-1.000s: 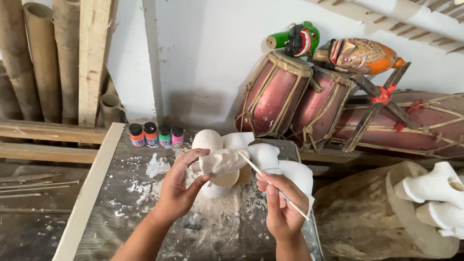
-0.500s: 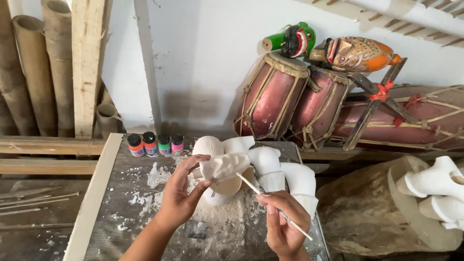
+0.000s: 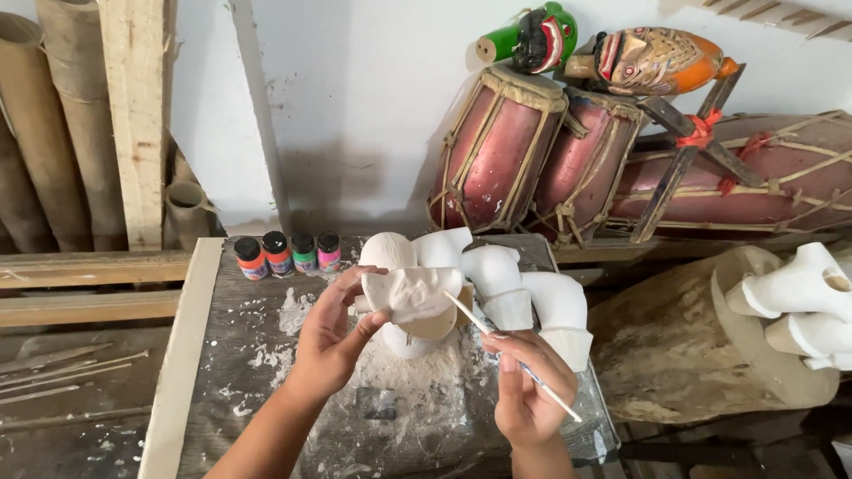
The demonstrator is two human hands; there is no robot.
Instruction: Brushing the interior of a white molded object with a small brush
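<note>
My left hand (image 3: pixel 333 335) holds a small white-coated carved wooden piece (image 3: pixel 415 297) up over the worktable (image 3: pixel 266 390). My right hand (image 3: pixel 528 386) grips a thin paintbrush (image 3: pixel 510 355), whose tip touches the right side of the piece. Behind the held piece, several more white-coated carved pieces (image 3: pixel 510 284) stand in a row on the table. White powder and paint smears lie on the table under my hands.
Several small paint bottles (image 3: pixel 286 253) with coloured bodies stand at the table's back left. Red drums (image 3: pixel 532 160) and painted masks (image 3: pixel 652 58) lean against the wall. A log (image 3: pixel 683 355) with white carvings (image 3: pixel 803 302) sits at right. Bamboo poles (image 3: pixel 53 124) and planks stand at left.
The view has shifted slightly, so the scene sits more to the right. My right hand has brought the brush tip up against the held piece; my left hand keeps hold of it.
</note>
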